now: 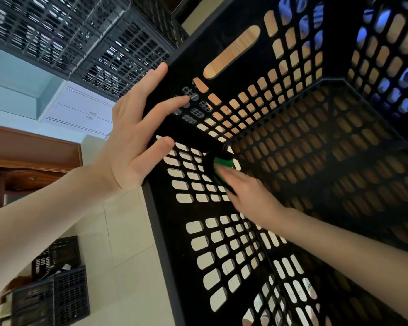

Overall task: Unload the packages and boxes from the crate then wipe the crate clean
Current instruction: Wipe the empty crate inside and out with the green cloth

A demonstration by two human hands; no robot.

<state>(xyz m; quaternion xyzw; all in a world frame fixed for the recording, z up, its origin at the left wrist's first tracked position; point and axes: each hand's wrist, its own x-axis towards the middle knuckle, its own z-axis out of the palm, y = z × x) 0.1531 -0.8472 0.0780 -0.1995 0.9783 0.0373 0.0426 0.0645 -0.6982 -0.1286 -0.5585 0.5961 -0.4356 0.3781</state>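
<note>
Right arm reaching in from the lower right, and the right hand point(250, 196) is down inside the crate point(161, 243), pressing a green cloth point(223, 162) into the corner where two walls meet. Those fingers are smeared with motion, so I can't tell whether they curl round the cloth or lie flat on it. Only a small patch of green shows past the fingertips.

Left hand point(132, 142) sits on that same corner from outside, spread wide, thumb on one inner wall, fingers laid straight along the rim and the neighbouring wall.

The crate fills most of the view: black plastic, walls and bottom pierced with rows of rounded slots, and one long handle slot high on the far wall. Pale floor point(123, 231) and something wood-coloured show through the holes. Blue shapes show behind the upper right wall, but I can't make them out. The crate's right and lower parts are cut off.

Beyond, dark crates on the floor point(57, 278), grey stacked crates point(80, 36) and white cabinets point(80, 107).
</note>
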